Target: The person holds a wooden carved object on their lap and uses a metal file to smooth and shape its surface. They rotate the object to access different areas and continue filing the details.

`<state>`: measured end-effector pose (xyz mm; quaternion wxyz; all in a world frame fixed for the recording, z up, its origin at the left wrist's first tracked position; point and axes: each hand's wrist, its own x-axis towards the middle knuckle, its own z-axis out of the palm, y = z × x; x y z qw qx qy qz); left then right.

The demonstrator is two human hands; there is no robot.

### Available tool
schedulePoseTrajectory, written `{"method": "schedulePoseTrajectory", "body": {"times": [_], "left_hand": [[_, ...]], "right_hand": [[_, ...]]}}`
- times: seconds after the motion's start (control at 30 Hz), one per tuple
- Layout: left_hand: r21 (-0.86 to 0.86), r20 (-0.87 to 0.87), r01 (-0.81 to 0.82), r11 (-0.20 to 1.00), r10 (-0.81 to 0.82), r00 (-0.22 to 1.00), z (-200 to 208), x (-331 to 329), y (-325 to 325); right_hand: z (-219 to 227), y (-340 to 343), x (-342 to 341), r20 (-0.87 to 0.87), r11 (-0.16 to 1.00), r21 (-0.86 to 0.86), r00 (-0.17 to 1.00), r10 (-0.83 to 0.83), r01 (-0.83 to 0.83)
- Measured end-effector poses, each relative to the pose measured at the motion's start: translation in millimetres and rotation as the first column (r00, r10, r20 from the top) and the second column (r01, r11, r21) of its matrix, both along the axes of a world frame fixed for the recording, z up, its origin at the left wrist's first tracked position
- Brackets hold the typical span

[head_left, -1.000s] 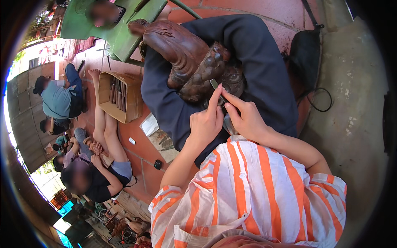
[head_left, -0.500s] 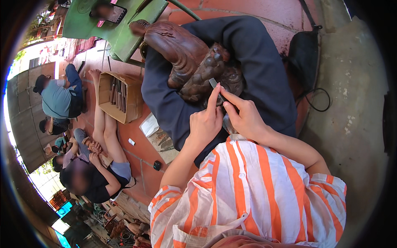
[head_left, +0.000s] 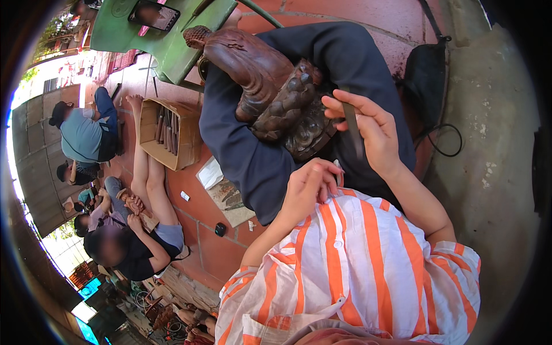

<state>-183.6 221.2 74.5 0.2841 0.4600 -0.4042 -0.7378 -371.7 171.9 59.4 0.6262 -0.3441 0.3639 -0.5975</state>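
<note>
The right hand (head_left: 368,129) grips a chisel (head_left: 351,126) just right of the carving (head_left: 270,86). The left hand (head_left: 310,187), loosely curled and empty, rests nearer, on the lap.

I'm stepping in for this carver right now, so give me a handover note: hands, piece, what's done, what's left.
Right hand: lifted clear of the wood, grip closed on a thin dark carving tool.
Left hand: empty, fingers curled, off the piece, near the striped shirt.
Dark wooden carving: lies across the lap on navy cloth.
Done: scale-like relief is cut.
Left: cannot tell.
</note>
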Motion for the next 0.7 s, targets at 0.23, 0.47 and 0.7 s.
{"method": "schedulePoseTrajectory", "body": {"times": [0.23,0.47,0.7], "left_hand": [[0.198,-0.102,0.146,0.969,-0.128,0.987,9.4,-8.9,-14.4],[0.167,0.139,-0.045,0.985,0.022,0.990,7.9,-25.5,16.0],[-0.186,0.327,0.084,0.979,-0.019,0.945,-8.5,-26.0,25.8]], "right_hand": [[-36.6,9.3,17.1,-0.592,0.875,-0.427,0.802,-0.079,-0.228],[-26.5,5.8,30.7,-0.818,0.890,-0.422,0.497,-0.291,-0.174],[-23.9,4.2,39.3,-0.798,0.866,-0.488,0.460,-0.390,-0.111]]}}
